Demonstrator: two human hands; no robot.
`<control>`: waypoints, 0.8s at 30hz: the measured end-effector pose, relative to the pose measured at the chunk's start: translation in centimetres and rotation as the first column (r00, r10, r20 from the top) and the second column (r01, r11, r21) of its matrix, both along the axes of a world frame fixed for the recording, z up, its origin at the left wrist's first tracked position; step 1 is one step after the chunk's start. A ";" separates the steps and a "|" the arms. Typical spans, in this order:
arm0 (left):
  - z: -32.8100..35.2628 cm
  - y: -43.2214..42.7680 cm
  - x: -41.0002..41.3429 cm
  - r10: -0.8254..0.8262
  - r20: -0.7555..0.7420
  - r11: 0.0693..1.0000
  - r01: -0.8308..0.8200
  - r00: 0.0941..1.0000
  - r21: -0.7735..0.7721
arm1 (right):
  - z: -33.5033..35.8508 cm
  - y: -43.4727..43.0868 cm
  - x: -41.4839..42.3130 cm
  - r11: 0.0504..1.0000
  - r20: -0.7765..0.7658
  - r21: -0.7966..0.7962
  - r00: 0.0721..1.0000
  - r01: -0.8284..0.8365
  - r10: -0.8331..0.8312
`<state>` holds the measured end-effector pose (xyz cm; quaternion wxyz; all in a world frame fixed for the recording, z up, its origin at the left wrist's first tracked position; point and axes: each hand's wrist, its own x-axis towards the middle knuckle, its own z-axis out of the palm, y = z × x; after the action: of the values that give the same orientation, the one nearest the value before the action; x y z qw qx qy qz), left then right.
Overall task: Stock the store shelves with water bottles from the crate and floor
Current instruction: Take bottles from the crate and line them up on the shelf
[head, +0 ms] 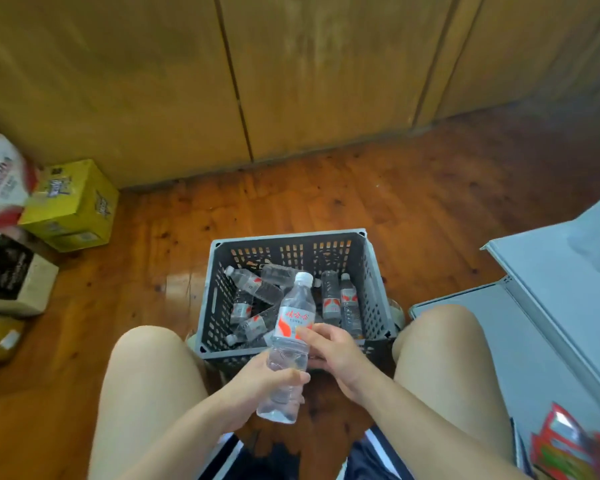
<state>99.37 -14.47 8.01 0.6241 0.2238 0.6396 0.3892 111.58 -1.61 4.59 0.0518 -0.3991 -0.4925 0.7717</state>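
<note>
One water bottle [293, 327] stands tilted at lower centre above the grey crate [291, 236], which holds at least six loose bottles [350, 303]. The left hand [262, 381] grips its lower body; the right hand [336, 351] pinches its label.

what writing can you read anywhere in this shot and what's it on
"ahaha", red letters, start blurred and cut off: on the red and white carton.
Three red Chinese characters, seemingly "娃哈哈": on the label of the held bottle; the small print beneath is unreadable.
Print on the yellow carton: too blurred.
Print on the dark carton: too blurred.
Labels on the bottles in the crate: too small.
Print on the red packet: blurred.
</note>
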 end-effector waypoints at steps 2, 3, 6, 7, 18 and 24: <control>0.3 -1.1 1.3 -0.017 -0.011 0.999 0.017 1.000 -0.034 | 0.0 -0.9 1.2 1.000 0.041 0.009 0.999 -0.020 0.020; 0.3 -1.2 1.7 -0.011 -0.028 0.999 0.009 1.000 -0.050 | 0.1 -1.0 1.6 1.000 0.058 0.007 0.998 -0.024 0.024; 0.2 -0.5 3.1 -0.003 -0.107 0.998 -0.004 0.994 -0.063 | 0.8 -0.8 2.4 1.000 0.087 -0.009 0.996 0.020 -0.019; 0.3 -0.2 3.5 -0.013 -0.137 0.999 0.006 0.990 -0.052 | 1.1 -0.7 2.7 0.999 0.094 -0.010 0.995 0.039 -0.037; -0.3 3.9 9.1 -0.260 -0.398 0.957 0.290 0.880 0.017 | 1.5 -2.4 10.1 0.904 0.097 0.076 0.900 0.420 -0.426; 0.4 6.9 14.7 -0.464 -0.412 0.835 0.543 0.784 0.092 | 2.6 -3.5 16.3 0.715 0.049 0.170 0.719 0.678 -0.693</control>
<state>114.11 -7.61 8.41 0.5454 0.5202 0.6187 0.2216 127.88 -5.08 7.16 0.3350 -0.5901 -0.3641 0.6380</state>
